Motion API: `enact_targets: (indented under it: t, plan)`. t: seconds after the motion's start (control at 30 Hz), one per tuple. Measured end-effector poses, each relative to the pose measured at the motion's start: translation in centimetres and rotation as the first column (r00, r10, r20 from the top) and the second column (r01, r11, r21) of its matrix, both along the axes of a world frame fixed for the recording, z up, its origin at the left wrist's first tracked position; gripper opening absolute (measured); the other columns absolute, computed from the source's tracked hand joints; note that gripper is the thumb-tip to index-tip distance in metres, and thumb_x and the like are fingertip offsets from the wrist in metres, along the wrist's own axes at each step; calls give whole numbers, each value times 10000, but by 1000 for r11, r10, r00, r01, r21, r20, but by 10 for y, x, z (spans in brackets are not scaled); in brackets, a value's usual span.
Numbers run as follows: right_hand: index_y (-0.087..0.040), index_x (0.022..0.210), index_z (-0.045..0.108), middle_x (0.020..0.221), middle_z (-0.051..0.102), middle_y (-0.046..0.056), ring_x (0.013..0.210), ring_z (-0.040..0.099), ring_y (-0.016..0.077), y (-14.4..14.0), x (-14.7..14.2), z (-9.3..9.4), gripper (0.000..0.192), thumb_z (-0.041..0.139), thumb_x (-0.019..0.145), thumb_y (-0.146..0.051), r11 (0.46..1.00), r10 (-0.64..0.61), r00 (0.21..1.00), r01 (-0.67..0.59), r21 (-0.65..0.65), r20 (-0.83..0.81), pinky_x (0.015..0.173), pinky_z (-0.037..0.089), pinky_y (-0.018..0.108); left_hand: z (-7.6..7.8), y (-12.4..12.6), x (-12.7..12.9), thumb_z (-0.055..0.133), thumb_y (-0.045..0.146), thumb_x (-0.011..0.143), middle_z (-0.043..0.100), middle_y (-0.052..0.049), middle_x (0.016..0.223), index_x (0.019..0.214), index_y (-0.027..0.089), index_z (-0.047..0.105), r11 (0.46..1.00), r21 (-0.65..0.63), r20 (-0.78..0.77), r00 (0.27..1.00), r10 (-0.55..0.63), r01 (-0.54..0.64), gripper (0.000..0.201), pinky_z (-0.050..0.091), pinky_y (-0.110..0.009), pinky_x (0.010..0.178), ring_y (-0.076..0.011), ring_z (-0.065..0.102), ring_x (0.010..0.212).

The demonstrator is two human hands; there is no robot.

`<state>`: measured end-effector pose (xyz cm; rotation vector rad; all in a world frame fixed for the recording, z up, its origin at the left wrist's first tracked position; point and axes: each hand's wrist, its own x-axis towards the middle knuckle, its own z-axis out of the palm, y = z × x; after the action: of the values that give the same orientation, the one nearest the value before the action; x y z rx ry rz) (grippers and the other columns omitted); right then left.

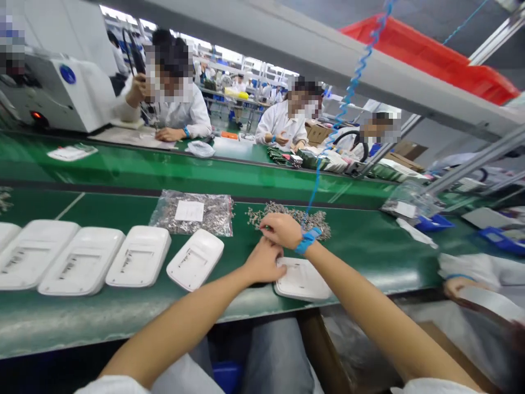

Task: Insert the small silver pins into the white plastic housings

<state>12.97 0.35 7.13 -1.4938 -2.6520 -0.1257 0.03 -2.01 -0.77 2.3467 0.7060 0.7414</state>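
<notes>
My left hand point(263, 261) is at the near side of the bench with its fingers curled and its thumb against a white plastic housing point(303, 280). Just above it, my right hand point(283, 229) has its fingers pinched together, close to the left fingertips; anything between them is too small or hidden to make out. A blue wrist strap point(309, 241) with a coiled cord point(348, 90) is on my right wrist. Behind that hand lies a loose pile of small metal parts point(322, 221). Another white housing point(196, 260) lies tilted to the left of my hands.
Several more white housings point(138, 256) stand in a row at left. A clear bag of small metal parts point(213, 213) lies behind them. A raised green ledge point(229, 172) runs across the back. Co-workers point(180, 109) sit beyond it; a person's hand point(461, 285) shows at right.
</notes>
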Motion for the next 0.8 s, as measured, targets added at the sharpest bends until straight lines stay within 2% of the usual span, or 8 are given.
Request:
enact_targets:
  t: [0.13, 0.27, 0.4, 0.6, 0.8]
  plan:
    - [-190, 805, 644, 762, 651, 26, 680, 584, 157, -68, 39, 4, 95, 568, 855, -160, 990, -140, 977, 143, 6, -162, 656, 437, 271, 0, 1, 0, 629, 222, 719, 542, -59, 970, 850, 193, 600, 999, -48, 19, 1000, -8, 9, 137, 457, -382, 880, -242, 467, 970]
    - [-198, 813, 634, 869, 662, 51, 817, 599, 193, -108, 54, -9, 85, 568, 858, -166, 990, -129, 967, 114, -78, -218, 752, 486, 314, 0, 0, 0, 618, 210, 738, 532, -50, 947, 835, 196, 610, 998, -57, 37, 999, -15, 17, 98, 452, -367, 869, -233, 447, 963]
    - [-187, 801, 615, 932, 637, 74, 880, 582, 216, -110, 49, -21, 96, 562, 859, -131, 991, -129, 973, 120, -55, -192, 805, 493, 359, 2, -1, -1, 621, 212, 744, 530, -49, 941, 823, 195, 603, 998, -64, 27, 1000, -13, 14, 83, 446, -364, 861, -232, 445, 959]
    - [-181, 782, 611, 926, 618, 64, 870, 579, 201, -102, 45, -16, 112, 562, 857, -113, 992, -79, 993, 69, -106, -92, 803, 480, 340, 4, -2, -2, 630, 222, 741, 523, -48, 924, 810, 196, 587, 999, -29, 12, 1000, -20, 21, 86, 441, -351, 832, -230, 441, 948]
    - [-188, 775, 592, 877, 591, 13, 734, 570, 146, -90, 46, -15, 108, 635, 823, -101, 960, -215, 975, 203, -196, -47, 660, 425, 272, 3, -2, 1, 649, 240, 739, 536, -46, 899, 767, 192, 567, 999, -40, -7, 1000, -16, 16, 99, 430, -351, 814, -229, 440, 938]
